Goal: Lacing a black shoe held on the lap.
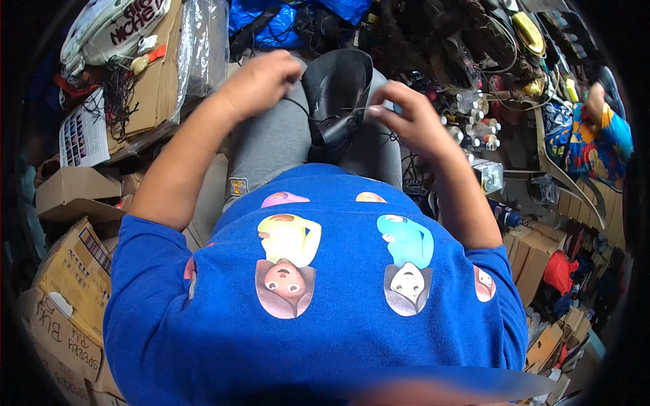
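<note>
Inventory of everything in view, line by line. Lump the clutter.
shoe: 1, black, between the thighs
cord: at least 1, black, between left hand and shoe
plastic sheet: 1, blue, top centre
cardboard boxes: several, brown and yellowish, left and lower right
printed sheet: 1, mostly white, left
bottles: several, clear with white caps, right
red bundle: 1, red, lower right
another person: 1, multicoloured clothing, right edge
remaining clutter: uncountable, mixed, both sides
shirt: 1, blue with cartoon figures, torso
trousers: 1 pair, grey, legs
left hand: 1, bare, left of shoe
right hand: 1, bare, right of shoe
</note>
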`<state>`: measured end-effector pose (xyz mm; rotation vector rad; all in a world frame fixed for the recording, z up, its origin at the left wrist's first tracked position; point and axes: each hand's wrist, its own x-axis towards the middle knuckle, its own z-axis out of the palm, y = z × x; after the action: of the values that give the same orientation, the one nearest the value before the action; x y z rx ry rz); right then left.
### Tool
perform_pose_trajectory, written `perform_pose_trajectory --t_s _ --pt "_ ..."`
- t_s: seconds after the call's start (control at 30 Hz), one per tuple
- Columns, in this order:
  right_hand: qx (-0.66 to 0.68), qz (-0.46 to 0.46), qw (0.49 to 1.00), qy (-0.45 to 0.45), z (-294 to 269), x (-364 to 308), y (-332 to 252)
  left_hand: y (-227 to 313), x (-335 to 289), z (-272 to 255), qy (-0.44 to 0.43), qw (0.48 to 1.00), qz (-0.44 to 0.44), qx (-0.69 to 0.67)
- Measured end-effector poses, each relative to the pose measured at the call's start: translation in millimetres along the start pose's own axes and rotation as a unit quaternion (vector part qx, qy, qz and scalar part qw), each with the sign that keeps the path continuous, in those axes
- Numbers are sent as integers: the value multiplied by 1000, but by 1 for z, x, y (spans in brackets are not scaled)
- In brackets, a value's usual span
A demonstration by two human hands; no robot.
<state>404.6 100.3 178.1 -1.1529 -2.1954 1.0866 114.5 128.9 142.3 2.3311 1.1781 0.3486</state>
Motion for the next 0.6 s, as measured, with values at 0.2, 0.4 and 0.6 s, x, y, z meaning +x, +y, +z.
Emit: perform_pose_trajectory --t_s 0.2,0.4,0.6 --pt "40 253 948 -188 -70 -77 25 -7 -24 -14 35 999 -25 -31" --pt "-95 70 990 74 -27 -30 9 0 -19 1 -17 999 -3 -43" --pt "-74 37 996 -38 0 0 11 -47 -29 -65 128 969 -100 -186"
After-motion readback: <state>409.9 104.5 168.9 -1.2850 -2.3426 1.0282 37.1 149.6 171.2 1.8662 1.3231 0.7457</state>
